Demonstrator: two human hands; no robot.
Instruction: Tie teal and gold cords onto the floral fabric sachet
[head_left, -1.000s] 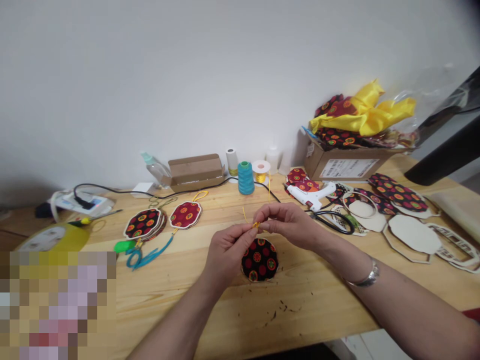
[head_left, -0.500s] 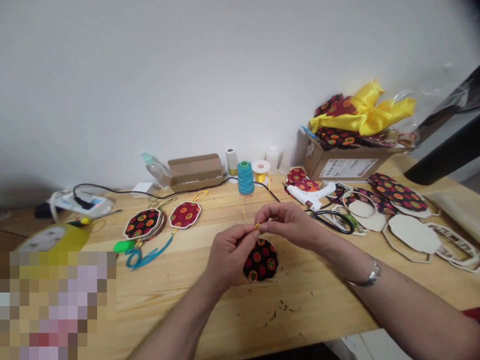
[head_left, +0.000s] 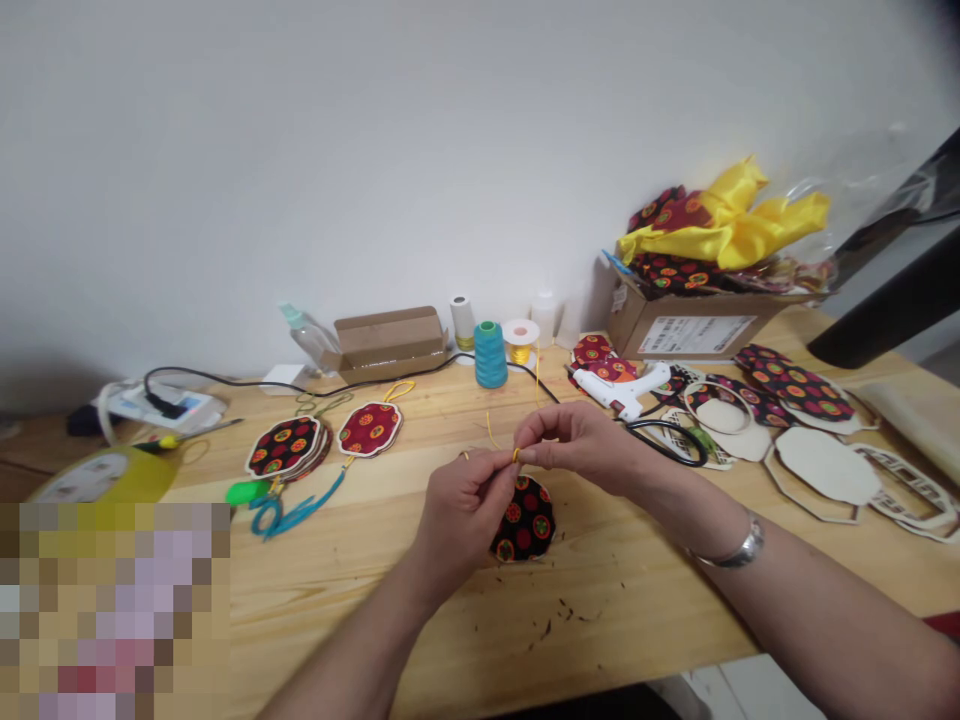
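Both my hands meet over the middle of the table, pinching a short yellow cord [head_left: 517, 455] between their fingertips. My left hand [head_left: 466, 510] is closed, thumb and forefinger pressed together on the cord. From the right, my right hand [head_left: 574, 448] grips the same cord with thumb and index finger. Just below the fingers lies a black patterned fabric piece [head_left: 531, 522] with red and orange flower circles, its left edge partly hidden by my left hand. A loose yellow cord end shows behind the fingers. How the cord is looped or knotted is too small to make out.
At the back stand a teal thread cone [head_left: 490, 356], a yellow cord spool [head_left: 521, 345] and a cardboard box [head_left: 694, 325] of fabric. A white glue gun [head_left: 619, 388] and scissors [head_left: 667, 442] lie to the right. Finished ornaments [head_left: 370, 430] sit left. Dark scraps [head_left: 562, 612] dot the near table.
My hands have shifted very slightly to the right, still pinching the yellow cord. The fabric piece and the other things on the table stay where they were.
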